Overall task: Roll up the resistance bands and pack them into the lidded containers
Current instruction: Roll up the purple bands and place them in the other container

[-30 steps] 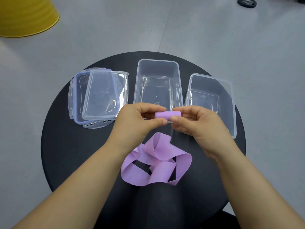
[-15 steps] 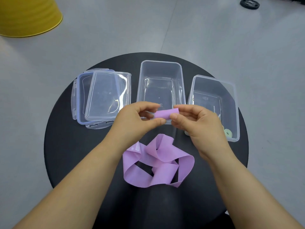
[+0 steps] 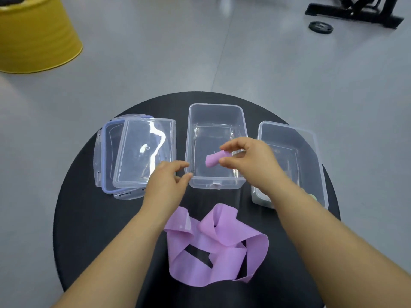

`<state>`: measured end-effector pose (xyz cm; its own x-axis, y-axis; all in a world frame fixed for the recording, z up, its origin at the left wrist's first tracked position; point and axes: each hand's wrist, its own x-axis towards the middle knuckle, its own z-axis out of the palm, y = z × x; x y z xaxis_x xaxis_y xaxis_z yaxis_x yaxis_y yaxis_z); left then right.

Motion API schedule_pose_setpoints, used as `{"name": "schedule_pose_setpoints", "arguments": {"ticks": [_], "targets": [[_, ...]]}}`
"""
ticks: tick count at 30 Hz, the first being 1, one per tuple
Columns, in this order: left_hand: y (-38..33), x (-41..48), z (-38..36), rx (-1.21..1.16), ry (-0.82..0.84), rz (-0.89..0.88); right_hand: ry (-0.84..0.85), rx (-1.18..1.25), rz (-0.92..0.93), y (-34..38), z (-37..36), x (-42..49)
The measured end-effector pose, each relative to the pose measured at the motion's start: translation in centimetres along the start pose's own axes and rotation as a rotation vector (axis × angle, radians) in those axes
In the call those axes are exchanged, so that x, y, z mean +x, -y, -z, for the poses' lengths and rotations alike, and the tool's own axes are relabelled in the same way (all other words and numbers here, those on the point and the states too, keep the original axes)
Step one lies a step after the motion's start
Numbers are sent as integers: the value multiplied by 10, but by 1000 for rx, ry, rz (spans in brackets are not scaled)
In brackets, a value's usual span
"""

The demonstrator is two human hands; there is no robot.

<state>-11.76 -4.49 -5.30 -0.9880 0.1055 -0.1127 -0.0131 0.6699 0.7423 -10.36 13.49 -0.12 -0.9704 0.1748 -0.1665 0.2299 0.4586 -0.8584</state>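
The right grip (image 3: 251, 162) pinches a rolled band (image 3: 214, 160), a short, matte lilac cylinder, between thumb and fingertips over the open middle container (image 3: 243, 130). Whether the roll touches the bottom cannot be told. The left grip (image 3: 166, 181) holds nothing, its fingers loosely curled and its tips at the container's near left corner; contact is unclear. The container is clear, glossy plastic, rectangular with rounded corners. A right container (image 3: 289, 127) of the same kind stands just beside it, its near wall partly hidden by the right forearm. A small green object (image 3: 314, 196) in its near corner is too covered to name. Beyond the left grip, two clear lids (image 3: 144, 152) lie stacked askew, the lower one with a bluish seal. Nearer the person, a loose band (image 3: 213, 247), a wide, thin lilac ribbon, lies in crumpled loops on the round black surface (image 3: 89, 218). On the grey floor (image 3: 155, 63) beyond are a yellow drum (image 3: 33, 41), cut off by the picture's edge, a weight plate (image 3: 321, 27) and a black frame (image 3: 355, 10).
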Motion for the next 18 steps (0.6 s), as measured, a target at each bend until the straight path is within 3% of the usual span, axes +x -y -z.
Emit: {"name": "schedule_pose_setpoints", "arguments": {"ticks": [6,18], "targets": [[3,6,-10,-107,-6,56,281,-484,116,0,-26,48],[6,10,-13,-265,2,93,500,-706,220,-15,-46,73]]}}
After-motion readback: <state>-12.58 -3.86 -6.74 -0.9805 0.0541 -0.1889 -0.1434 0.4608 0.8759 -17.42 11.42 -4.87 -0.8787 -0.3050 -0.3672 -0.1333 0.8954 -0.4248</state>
